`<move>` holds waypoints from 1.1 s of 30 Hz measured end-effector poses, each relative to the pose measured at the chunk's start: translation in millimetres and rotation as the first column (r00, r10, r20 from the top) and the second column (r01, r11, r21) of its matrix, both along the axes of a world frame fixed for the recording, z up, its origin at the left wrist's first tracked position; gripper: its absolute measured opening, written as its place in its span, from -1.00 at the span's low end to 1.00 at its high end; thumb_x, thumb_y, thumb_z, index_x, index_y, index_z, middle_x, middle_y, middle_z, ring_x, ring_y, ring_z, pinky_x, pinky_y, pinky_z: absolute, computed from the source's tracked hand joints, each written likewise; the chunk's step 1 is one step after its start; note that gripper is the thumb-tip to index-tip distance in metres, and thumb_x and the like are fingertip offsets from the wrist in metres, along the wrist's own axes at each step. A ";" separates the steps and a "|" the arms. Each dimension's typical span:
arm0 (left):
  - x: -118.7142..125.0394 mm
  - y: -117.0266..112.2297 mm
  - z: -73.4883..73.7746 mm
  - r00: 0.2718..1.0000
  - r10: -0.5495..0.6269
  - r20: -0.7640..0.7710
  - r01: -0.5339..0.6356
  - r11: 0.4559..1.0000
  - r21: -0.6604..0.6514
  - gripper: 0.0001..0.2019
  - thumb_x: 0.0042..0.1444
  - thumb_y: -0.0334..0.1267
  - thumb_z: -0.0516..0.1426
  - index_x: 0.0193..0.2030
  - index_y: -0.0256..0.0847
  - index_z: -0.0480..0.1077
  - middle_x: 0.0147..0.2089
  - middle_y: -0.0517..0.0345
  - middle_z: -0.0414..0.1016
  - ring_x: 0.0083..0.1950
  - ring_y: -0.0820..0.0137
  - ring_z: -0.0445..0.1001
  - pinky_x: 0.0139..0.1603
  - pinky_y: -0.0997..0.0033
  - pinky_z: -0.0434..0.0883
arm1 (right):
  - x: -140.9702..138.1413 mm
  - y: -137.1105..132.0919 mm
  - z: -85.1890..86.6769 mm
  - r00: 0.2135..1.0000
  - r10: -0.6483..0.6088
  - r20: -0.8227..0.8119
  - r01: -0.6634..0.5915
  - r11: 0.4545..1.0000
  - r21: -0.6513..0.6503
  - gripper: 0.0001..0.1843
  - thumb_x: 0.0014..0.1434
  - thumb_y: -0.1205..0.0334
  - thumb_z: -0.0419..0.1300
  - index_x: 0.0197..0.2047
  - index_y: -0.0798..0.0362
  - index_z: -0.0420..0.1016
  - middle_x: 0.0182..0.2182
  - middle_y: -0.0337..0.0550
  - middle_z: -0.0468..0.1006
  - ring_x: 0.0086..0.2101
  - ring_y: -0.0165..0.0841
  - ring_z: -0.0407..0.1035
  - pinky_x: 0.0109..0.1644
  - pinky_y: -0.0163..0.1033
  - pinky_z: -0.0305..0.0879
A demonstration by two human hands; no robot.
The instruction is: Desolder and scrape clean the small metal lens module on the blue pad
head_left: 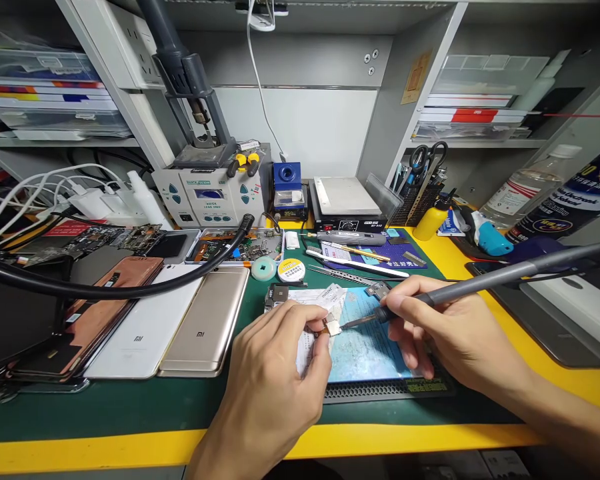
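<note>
Metal part (333, 327) is clamped in the left hand (275, 373) over the blue mat (367, 340). The right hand (450, 333) grips a soldering iron (485, 283), its tip just beside the part. Behind the mat, a tray (235, 257) holds phone parts (245, 248) and a mesh cup (417, 203) holds scissors (425, 160).

Phone repair workshop. Landmark: hot-air rework station (207, 193) on a green-and-yellow tabletop (105, 417). Left of it: power strip (95, 203) with white charger leads. In front of it: smartphones (205, 320) lying side by side, tray of circuit boards (235, 243). Right of it: hot plate (345, 207), mesh pot of scissors (417, 203), aerosol can (565, 193). Front right of it: soldering iron (480, 283), in use. Behind and left of it: shelves (60, 141) of stacked boxes.
</note>
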State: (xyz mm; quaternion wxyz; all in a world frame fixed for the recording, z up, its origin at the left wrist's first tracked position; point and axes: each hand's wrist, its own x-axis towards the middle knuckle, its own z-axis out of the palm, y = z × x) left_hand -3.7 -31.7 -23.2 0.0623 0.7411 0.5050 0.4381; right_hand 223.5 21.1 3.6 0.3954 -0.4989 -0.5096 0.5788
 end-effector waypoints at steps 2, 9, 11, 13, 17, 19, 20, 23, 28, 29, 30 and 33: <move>-0.3 0.3 0.0 1.000 0.000 0.002 0.000 1.000 0.002 -0.83 0.31 -0.45 0.13 -0.03 -0.18 0.47 -0.26 0.15 0.56 -0.24 0.37 0.54 -0.24 0.39 0.40 | -0.3 -0.3 0.4 1.000 0.000 -0.001 0.000 1.000 -0.003 -0.59 0.16 -0.09 0.52 -0.35 0.04 0.52 -0.62 -0.27 0.59 -0.75 -0.38 0.45 -0.78 -0.46 0.27; 0.3 0.1 -0.5 1.000 -0.004 0.010 0.004 1.000 -0.014 -0.85 0.32 -0.45 0.14 -0.04 -0.17 0.46 -0.23 0.15 0.58 -0.18 0.36 0.56 -0.23 0.39 0.40 | -0.9 -1.7 0.2 1.000 0.007 0.008 -0.007 1.000 -0.004 -0.59 0.13 -0.08 0.54 -0.37 0.03 0.52 -0.64 -0.27 0.58 -0.74 -0.38 0.45 -0.78 -0.46 0.27; 0.4 0.5 -0.5 1.000 -0.005 0.013 0.006 1.000 -0.017 -0.84 0.33 -0.44 0.13 -0.04 -0.17 0.46 -0.22 0.15 0.58 -0.19 0.36 0.56 -0.22 0.38 0.40 | -0.3 -1.7 0.9 1.000 0.012 0.007 -0.012 1.000 -0.004 -0.60 0.13 -0.06 0.54 -0.37 0.03 0.52 -0.64 -0.27 0.58 -0.75 -0.37 0.45 -0.78 -0.46 0.27; 0.3 0.6 -0.4 1.000 -0.008 0.015 0.008 1.000 -0.019 -0.84 0.33 -0.44 0.13 -0.03 -0.16 0.46 -0.22 0.15 0.59 -0.19 0.35 0.55 -0.23 0.38 0.40 | 0.2 -1.4 1.4 1.000 0.013 0.001 -0.013 1.000 -0.009 -0.62 0.10 0.00 0.57 -0.38 0.04 0.53 -0.64 -0.26 0.58 -0.74 -0.37 0.46 -0.78 -0.46 0.27; -0.5 -0.2 0.3 1.000 -0.014 0.015 0.015 1.000 -0.019 -0.84 0.33 -0.44 0.14 -0.04 -0.15 0.46 -0.21 0.16 0.59 -0.20 0.36 0.54 -0.23 0.38 0.40 | -0.1 -0.1 0.3 1.000 0.015 -0.004 -0.015 1.000 -0.017 -0.64 0.06 0.05 0.59 -0.38 0.04 0.54 -0.63 -0.25 0.59 -0.73 -0.36 0.46 -0.77 -0.45 0.28; -0.5 -0.5 0.6 1.000 -0.014 0.015 0.014 1.000 -0.022 -0.85 0.33 -0.44 0.14 -0.04 -0.15 0.46 -0.21 0.17 0.58 -0.20 0.37 0.54 -0.23 0.38 0.40 | -0.3 0.1 -0.8 1.000 0.018 0.001 -0.018 1.000 -0.024 -0.63 0.05 0.04 0.59 -0.39 0.04 0.53 -0.63 -0.25 0.59 -0.74 -0.37 0.46 -0.77 -0.45 0.28; -0.4 -0.5 0.6 1.000 -0.012 0.015 0.013 1.000 -0.025 -0.84 0.33 -0.44 0.14 -0.03 -0.16 0.46 -0.21 0.17 0.58 -0.20 0.37 0.54 -0.23 0.39 0.40 | -0.4 0.0 -1.0 1.000 0.018 -0.001 -0.018 0.999 -0.028 -0.61 0.05 0.02 0.59 -0.39 0.04 0.53 -0.64 -0.26 0.58 -0.74 -0.37 0.46 -0.77 -0.46 0.28; 0.5 0.4 -0.2 1.000 -0.010 0.013 0.010 0.999 -0.034 -0.84 0.33 -0.44 0.14 -0.03 -0.16 0.47 -0.21 0.17 0.58 -0.20 0.38 0.53 -0.22 0.39 0.40 | -0.8 -0.6 0.0 1.000 0.013 -0.019 -0.014 0.999 -0.037 -0.56 0.08 -0.08 0.57 -0.38 0.04 0.51 -0.64 -0.26 0.58 -0.75 -0.38 0.45 -0.77 -0.46 0.28; 0.7 0.9 -1.2 1.000 -0.006 0.023 0.007 1.000 -0.017 -0.83 0.32 -0.46 0.14 -0.03 -0.19 0.47 -0.23 0.16 0.57 -0.20 0.37 0.55 -0.22 0.39 0.41 | -2.0 -0.8 4.2 1.000 -0.004 -0.028 0.003 0.999 -0.045 -0.50 0.07 -0.19 0.56 -0.33 0.02 0.50 -0.63 -0.28 0.59 -0.75 -0.40 0.44 -0.78 -0.47 0.28; 0.5 0.6 -0.8 1.000 -0.008 0.025 0.009 1.000 -0.019 -0.83 0.32 -0.46 0.14 -0.03 -0.19 0.47 -0.24 0.15 0.56 -0.20 0.37 0.55 -0.22 0.39 0.41 | -2.1 -0.8 4.4 1.000 -0.005 -0.025 0.004 0.999 -0.047 -0.50 0.07 -0.19 0.56 -0.33 0.02 0.50 -0.63 -0.27 0.60 -0.75 -0.40 0.43 -0.78 -0.47 0.27; 0.4 0.2 -0.3 1.000 -0.011 0.027 0.011 1.000 -0.022 -0.84 0.31 -0.46 0.14 -0.04 -0.20 0.48 -0.24 0.15 0.56 -0.19 0.37 0.55 -0.21 0.39 0.40 | -2.1 -0.8 4.4 1.000 -0.006 -0.024 0.005 0.999 -0.046 -0.50 0.07 -0.19 0.55 -0.33 0.02 0.50 -0.63 -0.27 0.60 -0.76 -0.41 0.42 -0.78 -0.47 0.27; 0.0 -0.4 1.0 0.999 -0.020 0.032 0.020 0.999 -0.025 -0.84 0.32 -0.46 0.14 -0.04 -0.20 0.48 -0.24 0.14 0.55 -0.18 0.37 0.55 -0.21 0.39 0.40 | -2.0 -1.0 3.7 1.000 -0.003 -0.026 0.002 0.999 -0.041 -0.51 0.09 -0.18 0.54 -0.32 0.02 0.50 -0.63 -0.27 0.60 -0.76 -0.41 0.42 -0.78 -0.47 0.26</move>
